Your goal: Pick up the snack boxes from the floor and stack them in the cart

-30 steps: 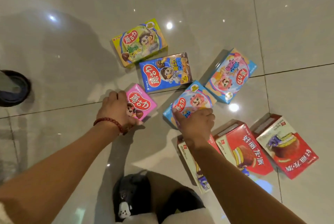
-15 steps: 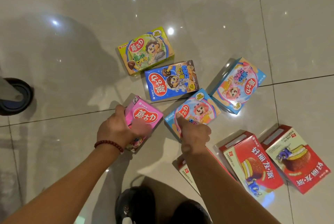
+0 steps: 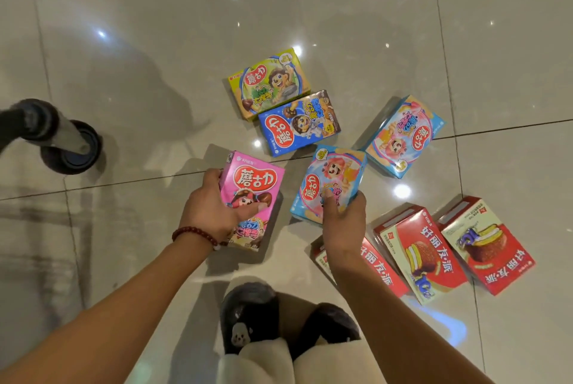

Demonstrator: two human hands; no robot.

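Partly hidden under the right forearm lay a red box (image 3: 379,265), only its edge and some lettering showing; the cart (image 3: 46,132) was cut off at the left, just a wheel and a bar visible. The left hand (image 3: 210,213) gripped the pink box (image 3: 252,191), thumb across its face. The right hand (image 3: 342,222) clasped the light-blue box (image 3: 330,185) from below, thumb on top. Both arms reached forward over glossy beige floor tiles (image 3: 155,26), where five more boxes lay flat.
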